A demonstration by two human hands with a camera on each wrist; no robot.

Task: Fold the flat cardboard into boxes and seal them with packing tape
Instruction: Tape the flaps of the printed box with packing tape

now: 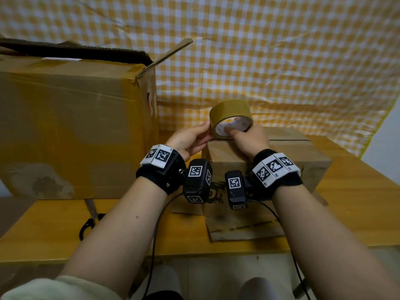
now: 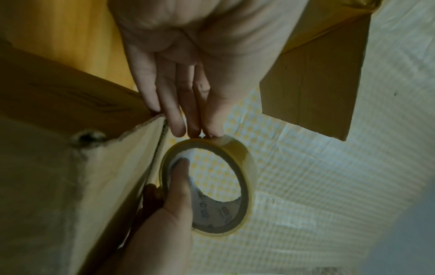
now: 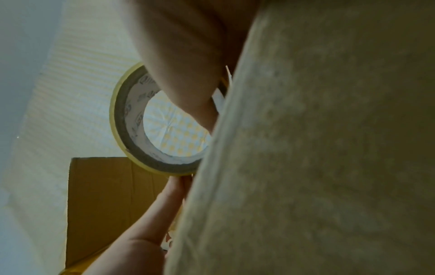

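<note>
My right hand has its grip closed on the tape roll, thumb through the core. It holds the roll on edge at the top left corner of the small box on the worktop. The left hand grip is open, with straight fingertips touching the roll's outer winding (I cannot tell whether they have the tape end).

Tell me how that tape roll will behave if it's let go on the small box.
The tape roll is round and held on edge at the small box, so it would probably roll or tip flat. The right hand grips it, thumb in the core, so it seems light and stiff.
</note>
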